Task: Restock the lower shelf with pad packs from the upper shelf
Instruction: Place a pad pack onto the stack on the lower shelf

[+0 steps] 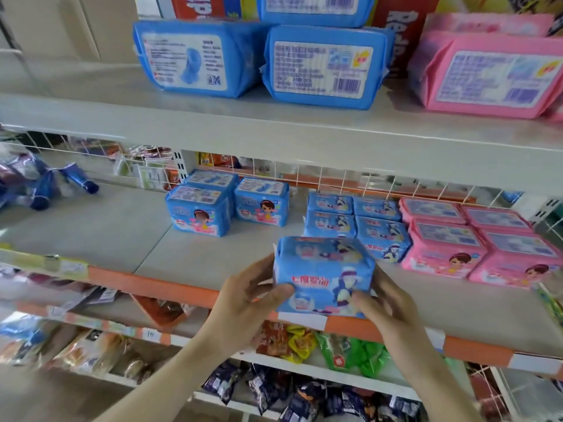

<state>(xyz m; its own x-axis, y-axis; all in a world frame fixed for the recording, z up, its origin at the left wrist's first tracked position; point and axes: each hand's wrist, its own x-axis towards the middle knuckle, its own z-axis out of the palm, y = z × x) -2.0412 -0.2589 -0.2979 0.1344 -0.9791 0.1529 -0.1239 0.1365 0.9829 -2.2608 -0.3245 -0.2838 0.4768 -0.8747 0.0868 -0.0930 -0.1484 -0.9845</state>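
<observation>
Both left hand [243,300] and right hand [388,304] are gripping a blue pack [323,274] by its ends, fingers curled round it, over the lower shelf's [195,257] front edge.

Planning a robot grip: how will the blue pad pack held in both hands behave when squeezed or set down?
Probably soft: the blue plastic-wrapped pad pack has rounded, puffy sides. Its glossy film may slip. Flat-sided, so unlikely to roll.

Red characters across the face of the front blue pack [323,278]: we read 七度空间. On the red carton [402,32], white sideways letters begin "Red"; the rest is hidden. The top-shelf blue pack [320,68] label bears a barcode. Its print, and that on the pink pack [493,77], is too blurred for us.
</observation>
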